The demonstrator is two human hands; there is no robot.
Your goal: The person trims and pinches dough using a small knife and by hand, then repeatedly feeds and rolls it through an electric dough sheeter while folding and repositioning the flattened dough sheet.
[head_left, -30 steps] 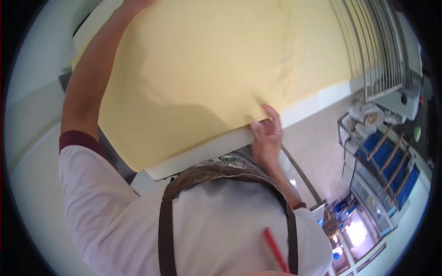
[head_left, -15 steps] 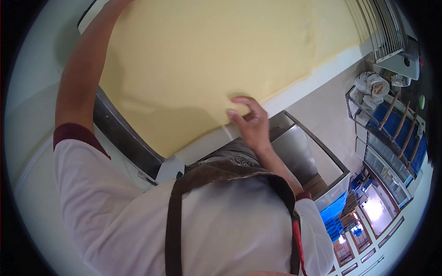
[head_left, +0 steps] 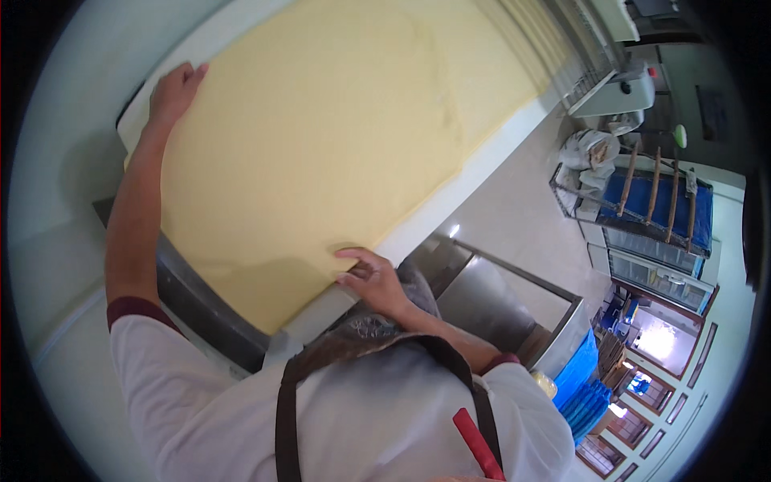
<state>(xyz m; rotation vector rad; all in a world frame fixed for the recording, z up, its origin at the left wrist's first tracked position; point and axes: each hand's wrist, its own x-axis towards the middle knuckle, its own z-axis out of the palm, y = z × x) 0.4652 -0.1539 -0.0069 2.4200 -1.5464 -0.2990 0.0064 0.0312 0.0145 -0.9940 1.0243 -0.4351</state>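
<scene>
A wide, pale yellow dough sheet (head_left: 313, 145) lies flat on a long white belt (head_left: 434, 205). My left hand (head_left: 173, 95) is at its far left edge, fingers curled and the thumb against the dough. The fingertips there are partly hidden, and the edge seems to be pinched between them. At the near right edge, my right hand (head_left: 373, 281) touches the dough with thumb and forefinger apart. No other thing shows in either hand.
A dark metal rim (head_left: 205, 297) borders the sheet's near left end. Metal bars (head_left: 554, 40) cross the belt at the far right. Below the right edge stands a steel frame with a pan (head_left: 490, 297). Beyond are a rack with a blue sheet (head_left: 658, 201) and white sacks (head_left: 589, 153).
The view has shifted, bringing my left hand fully into sight at the far left edge. My right hand stays by the near right edge, its thumb and forefinger still apart.
</scene>
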